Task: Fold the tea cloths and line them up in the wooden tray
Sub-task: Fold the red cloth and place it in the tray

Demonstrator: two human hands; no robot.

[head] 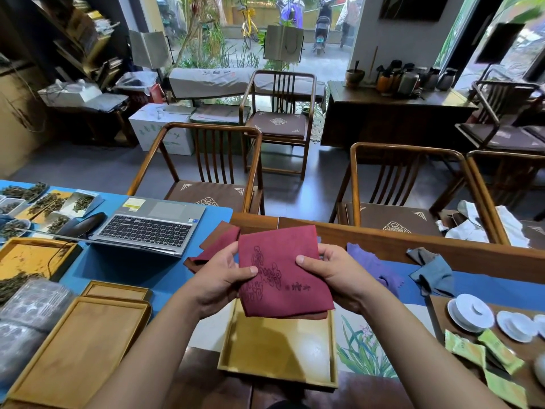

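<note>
A dark red tea cloth (283, 270) with dark printed characters is held up above the far end of the wooden tray (277, 349). My left hand (224, 276) grips its left edge, thumb on top. My right hand (330, 273) grips its right edge the same way. The tray holds nothing that I can see. More red and brown cloths (215, 243) lie behind my left hand. A purple cloth (374, 264) and a blue-grey cloth (433, 273) lie on the table to the right.
An open laptop (153, 225) sits at left on the blue mat, with tea leaves on papers (44, 202) beyond it. Other wooden trays (79, 349) lie at near left. White lidded cups (472, 312) and green packets (483, 355) are at right. Wooden chairs stand behind the table.
</note>
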